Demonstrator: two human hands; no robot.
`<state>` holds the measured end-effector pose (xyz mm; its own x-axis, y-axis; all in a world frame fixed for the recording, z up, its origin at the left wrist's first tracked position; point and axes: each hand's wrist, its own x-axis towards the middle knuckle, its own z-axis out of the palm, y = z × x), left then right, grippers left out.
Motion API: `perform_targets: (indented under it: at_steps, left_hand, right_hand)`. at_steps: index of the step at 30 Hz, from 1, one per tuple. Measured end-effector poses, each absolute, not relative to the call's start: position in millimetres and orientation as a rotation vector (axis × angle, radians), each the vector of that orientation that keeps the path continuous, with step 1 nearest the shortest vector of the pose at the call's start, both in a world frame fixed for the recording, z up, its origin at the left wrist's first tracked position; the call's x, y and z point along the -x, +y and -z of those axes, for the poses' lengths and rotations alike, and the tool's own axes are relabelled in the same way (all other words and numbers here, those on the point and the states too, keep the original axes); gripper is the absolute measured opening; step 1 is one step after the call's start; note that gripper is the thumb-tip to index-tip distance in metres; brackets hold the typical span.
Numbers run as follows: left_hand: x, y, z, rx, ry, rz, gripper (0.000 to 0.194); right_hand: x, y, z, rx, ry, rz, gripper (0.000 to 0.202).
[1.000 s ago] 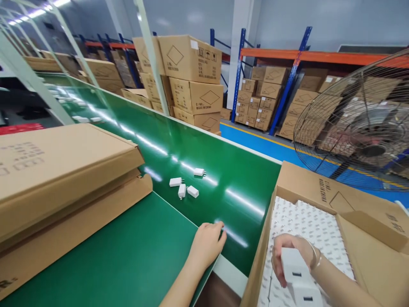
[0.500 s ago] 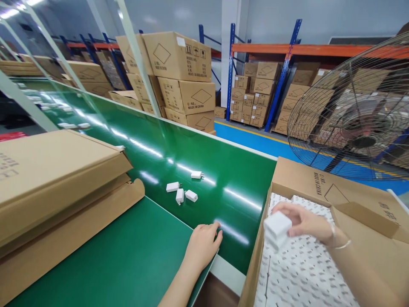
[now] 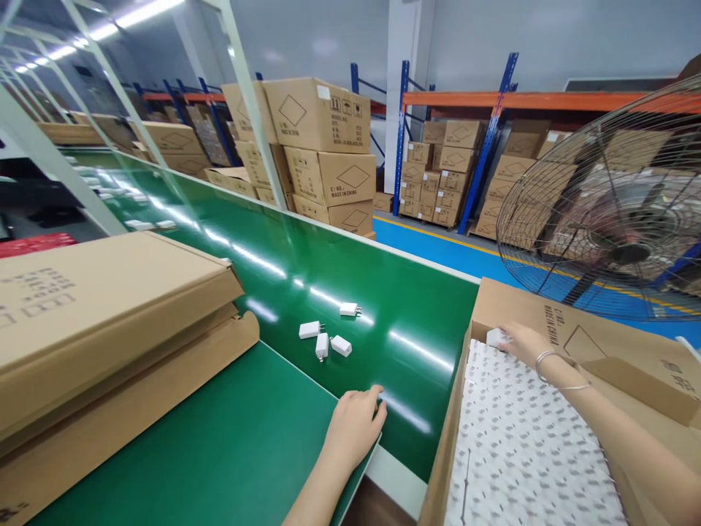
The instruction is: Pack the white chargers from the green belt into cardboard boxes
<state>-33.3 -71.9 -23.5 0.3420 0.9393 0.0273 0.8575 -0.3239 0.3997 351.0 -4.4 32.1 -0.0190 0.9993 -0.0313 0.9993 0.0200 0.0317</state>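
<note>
White charger: my right hand is pinching it at the open carton's far corner. My left hand, gripping nothing, is resting beside that carton, bracing me.

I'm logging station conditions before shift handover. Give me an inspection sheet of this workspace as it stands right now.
Surface: green conveyor belt, glossy with light reflections; a green side table adjoins it.
Job's things: four white chargers loose on the belt; open carton packed with rows of white chargers.
Clutter: flat cardboard boxes stacked on the side table.
Grippers: left hand rests at the side table's edge, holding nothing; right hand at the carton's far end, touching a white charger there.
Cables: nothing seen.
Surroundings: large wire-caged fan, stacked cartons, blue and orange racking, blue floor.
</note>
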Motion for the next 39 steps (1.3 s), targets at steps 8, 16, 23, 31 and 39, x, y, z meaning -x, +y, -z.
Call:
perform_targets:
  at_steps: [8,16,23,31,39]
  left_hand:
    - [33.6,-71.3,24.5,-2.299,1.583,-0.372,0.027]
    - [33.2,-71.0,25.2,-2.303,1.589,-0.412,0.028]
    - [30.8,-70.1,22.2,-2.253,1.614,-0.422,0.028]
    - [29.8,-66.1,24.8,-2.194,1.648,-0.425,0.025]
    - [27.7,-58.9,30.6,-2.160,1.664,-0.381,0.020]
  right_hand:
    - [-347.1,8.0,-27.9,-1.948,2.159,0.037,0.023]
    - [-336.5,24.0,-21.3,-1.902,2.245,-0.083,0.034]
    - [-243.7,75.0,-25.6,-1.876,2.485,-0.188,0.029]
    - [-73.6,138.6,36.0,-1.848,2.732,0.050,0.037]
    - [-38.8,155.9,42.7,-1.737,2.791,0.275,0.031]
